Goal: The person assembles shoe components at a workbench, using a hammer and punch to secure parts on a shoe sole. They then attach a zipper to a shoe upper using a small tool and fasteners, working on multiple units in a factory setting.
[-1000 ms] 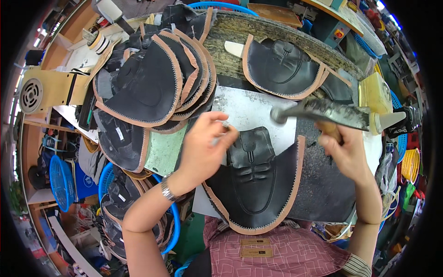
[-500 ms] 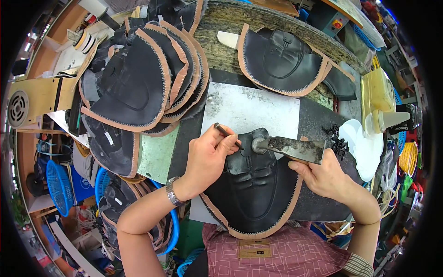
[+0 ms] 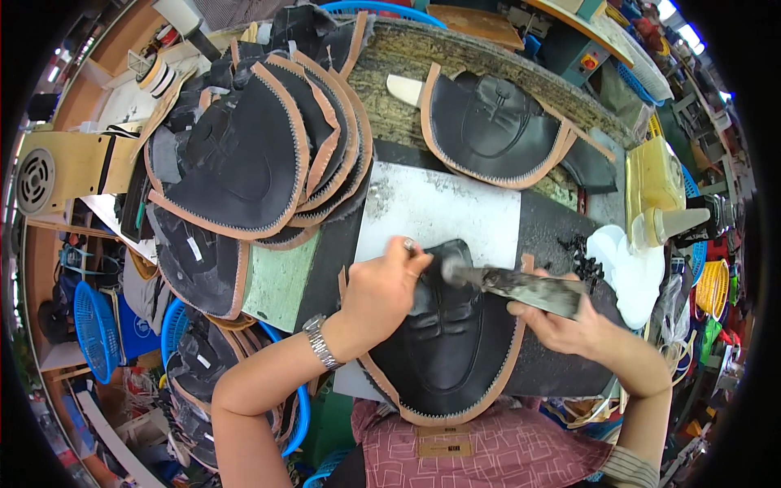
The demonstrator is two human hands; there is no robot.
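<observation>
A black leather shoe upper with a tan zigzag-stitched border lies before me, its toe end toward my body. My left hand, wearing a metal watch, is closed round a slim dark punch. Only the punch's top end shows above the fingers; its lower end is hidden. My right hand grips a hammer with a worn metal head. Blurred by motion, the hammer's round face is over the upper's tongue area, just right of my left hand.
Stacked black uppers rise at the left. Another upper lies at the back. A white sheet lies under the work. At right are black scraps, a yellowish container and a nozzled bottle. Blue baskets stand lower left.
The punch has tipped from a slant to nearly end-on as my left hand turned and moved slightly right. The hammer has shifted slightly down and is blurred. The whole view has shifted a little.
</observation>
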